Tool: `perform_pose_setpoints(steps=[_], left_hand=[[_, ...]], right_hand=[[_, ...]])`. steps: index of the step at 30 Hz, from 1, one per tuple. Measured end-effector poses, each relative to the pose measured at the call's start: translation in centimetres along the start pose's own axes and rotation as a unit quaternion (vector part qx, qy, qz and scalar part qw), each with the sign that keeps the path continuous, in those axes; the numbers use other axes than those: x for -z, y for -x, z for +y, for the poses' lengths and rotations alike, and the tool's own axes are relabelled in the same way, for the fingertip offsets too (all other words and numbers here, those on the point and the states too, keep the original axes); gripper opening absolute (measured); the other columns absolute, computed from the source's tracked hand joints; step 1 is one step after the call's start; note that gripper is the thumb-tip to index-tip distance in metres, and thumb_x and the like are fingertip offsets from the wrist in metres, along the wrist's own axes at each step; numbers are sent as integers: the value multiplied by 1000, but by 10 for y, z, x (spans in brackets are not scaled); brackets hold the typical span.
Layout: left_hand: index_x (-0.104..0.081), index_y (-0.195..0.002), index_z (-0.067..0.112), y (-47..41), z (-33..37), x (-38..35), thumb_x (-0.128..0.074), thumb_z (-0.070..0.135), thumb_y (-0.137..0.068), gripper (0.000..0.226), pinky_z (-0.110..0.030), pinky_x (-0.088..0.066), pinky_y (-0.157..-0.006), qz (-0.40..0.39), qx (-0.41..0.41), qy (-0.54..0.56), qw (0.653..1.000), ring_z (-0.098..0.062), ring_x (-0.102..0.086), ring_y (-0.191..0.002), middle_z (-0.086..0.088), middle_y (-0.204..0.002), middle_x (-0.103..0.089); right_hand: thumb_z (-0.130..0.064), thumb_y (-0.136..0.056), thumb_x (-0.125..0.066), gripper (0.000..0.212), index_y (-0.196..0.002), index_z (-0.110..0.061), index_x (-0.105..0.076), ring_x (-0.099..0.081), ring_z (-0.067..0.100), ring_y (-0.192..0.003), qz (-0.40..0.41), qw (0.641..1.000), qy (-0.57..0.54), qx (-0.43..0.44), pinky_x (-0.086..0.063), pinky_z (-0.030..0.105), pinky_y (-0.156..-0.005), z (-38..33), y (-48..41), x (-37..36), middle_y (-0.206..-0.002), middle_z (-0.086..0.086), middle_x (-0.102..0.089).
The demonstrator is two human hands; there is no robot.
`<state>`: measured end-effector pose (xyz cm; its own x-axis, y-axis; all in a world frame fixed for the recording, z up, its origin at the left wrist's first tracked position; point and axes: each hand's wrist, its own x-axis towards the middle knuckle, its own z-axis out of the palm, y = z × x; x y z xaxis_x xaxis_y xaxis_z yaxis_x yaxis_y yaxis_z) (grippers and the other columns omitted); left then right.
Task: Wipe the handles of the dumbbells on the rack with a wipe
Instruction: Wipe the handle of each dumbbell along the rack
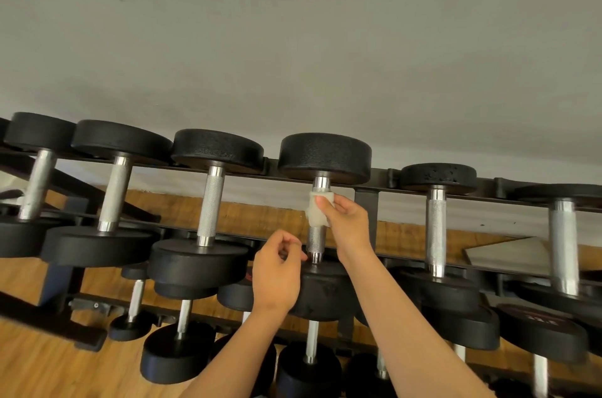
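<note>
White wipe (318,209) – crumpled, wrapping the upper part of a knurled steel handle (315,239), just below the far black head of the dumbbell (325,153) that is lying near the middle of the top row.

Right hand (347,225): grasping the wipe around that handle, thumb lying across the front of the cloth, fingers curling behind it.

Left hand (277,277): hovering just beside the lower end of the same handle, fingers loosely curled and holding nothing; whether a fingertip is touching the chrome collar cannot be told.

Black steel rack (366,202): carrying the dumbbells side by side on its rails, each one lying with its handle running away from the viewer.

Left neighbour dumbbell (211,202) and right neighbour dumbbell (436,228): sitting on the same tier – bare knurled handles showing, no hand touching them.

Lower-tier dumbbells (182,316): smaller, resting below and nearer the viewer, partly hiding behind both forearms.

Wooden floor (49,365): showing beneath the rack.

Grey wall (293,39): filling the view behind it.
</note>
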<state>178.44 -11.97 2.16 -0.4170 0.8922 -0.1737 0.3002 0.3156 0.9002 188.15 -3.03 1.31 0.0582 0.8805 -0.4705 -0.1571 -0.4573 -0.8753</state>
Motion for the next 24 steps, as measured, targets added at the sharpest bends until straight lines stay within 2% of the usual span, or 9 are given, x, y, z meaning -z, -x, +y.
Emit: perform_pose_setpoints(steps=[4,8,11,14,15,17,19,21,24], left_hand=[[-60,-79,18,0,-1,0,-54,7,-94,19,-11,-47,-67,-1,0,-1,1000,-3,-63,-68,2,-68,-65],[-60,-79,18,-1,-1,0,-54,8,-94,19,-13,-48,-67,-1,-3,-1,1000,-4,-64,-68,3,-68,-65],[-60,-79,18,-1,-1,0,-54,8,-94,19,-14,-48,-66,-1,-2,-2,1000,-4,-64,-68,3,-68,-65],[-60,-79,18,-1,-1,0,-54,8,-94,19,-10,-46,-66,-1,-3,0,1000,-4,-63,-68,3,-67,-65],[-60,-79,17,-1,-1,0,-54,7,-94,19,-10,-46,-66,0,-3,1,1000,-4,-63,-68,2,-67,-65],[-60,-79,17,-1,-2,0,-54,7,-94,19,-11,-46,-66,-1,-1,2,1000,-4,-63,-68,2,-68,-65],[-61,-80,17,-2,-3,-1,-54,8,-94,19,-13,-47,-65,1,2,0,1000,-5,-63,-67,3,-67,-66],[-61,-79,17,-2,-3,0,-54,8,-94,19,-14,-47,-65,1,4,2,1000,-6,-63,-67,3,-67,-66],[-61,-80,17,-2,-4,0,-53,8,-94,18,-13,-47,-66,0,4,1,1000,-5,-63,-67,3,-67,-66]], right_hand=[[-13,-89,-66,16,-105,-13,-69,-63,4,-84,45,999,-22,-1,-44,10,-58,0,2,5,-93,-4,-68],[-19,-88,-69,10,-95,-22,-63,-56,2,-77,22,999,-40,-30,-41,9,-53,-17,-3,-8,-85,-11,-61],[-24,-89,-68,6,-92,-23,-62,-53,5,-80,27,998,-53,-35,-43,17,-62,-21,-3,-19,-85,-12,-57],[-21,-91,-65,2,-92,-22,-63,-57,9,-85,79,994,-73,-24,-42,16,-62,-10,-3,-16,-84,-10,-59],[-18,-92,-64,4,-89,-21,-65,-59,13,-89,98,991,-82,-27,-43,16,-64,-9,-3,-14,-84,-9,-60],[-18,-90,-66,11,-101,-15,-67,-59,17,-96,106,989,-94,-45,-45,19,-71,-12,-6,-12,-90,-6,-60],[-22,-88,-69,26,-111,-11,-63,-56,12,-86,94,988,-103,-70,-45,20,-71,-19,-8,-14,-93,-3,-59],[-22,-87,-70,23,-106,-13,-60,-54,8,-78,85,987,-109,-80,-44,19,-64,-21,-9,-16,-87,-6,-57],[-20,-86,-71,16,-99,-14,-63,-59,13,-88,102,987,-111,-65,-45,19,-67,-14,-9,-15,-88,-7,-60]])
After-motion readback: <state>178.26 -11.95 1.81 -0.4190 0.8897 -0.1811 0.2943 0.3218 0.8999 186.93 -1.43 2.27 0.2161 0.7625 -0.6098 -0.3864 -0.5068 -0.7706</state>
